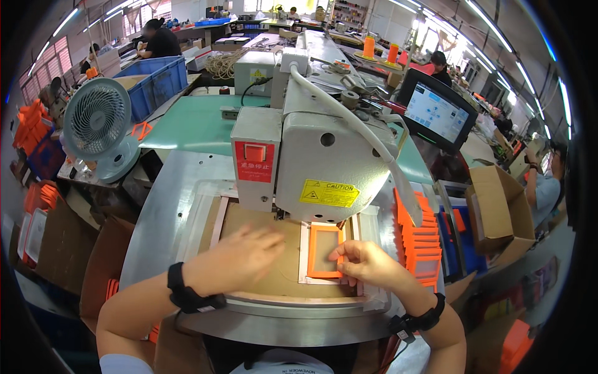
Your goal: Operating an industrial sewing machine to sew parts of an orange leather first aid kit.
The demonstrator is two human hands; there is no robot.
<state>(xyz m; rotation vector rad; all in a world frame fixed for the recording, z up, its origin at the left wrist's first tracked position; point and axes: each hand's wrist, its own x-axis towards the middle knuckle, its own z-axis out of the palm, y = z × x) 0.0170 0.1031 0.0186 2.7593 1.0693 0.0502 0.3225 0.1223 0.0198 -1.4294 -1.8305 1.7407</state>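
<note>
1. The right hand (367,265) has thumb and forefinger bent close together, their tips on the right side of the orange-bordered rectangular panel (325,252); whether they pinch it or only press on it, I cannot tell.
2. The left hand (249,252) is blurred over the brown board (268,275), palm side down; how widely its fingers part, and whether they hold anything, I cannot tell.
3. The panel lies just left of the right hand and to the right of the left hand. Its long axis runs from the desk's front edge toward the machine. The right hand is the nearer one, touching it; the left is apart from it.
4. A pale strip (303,262) borders the panel's left side on the board, right of the board's middle and nearer its front edge than its back.
5. The sewing machine head (336,143) stands just beyond the panel, a red switch (255,153) on the box at its left.
6. Along the right edge of the metal desk (156,206) lies an overlapping row of orange-bordered pieces (422,240).
7. Farther out are a fan (98,121) on the left and a touchscreen (436,113) on the right.
</note>
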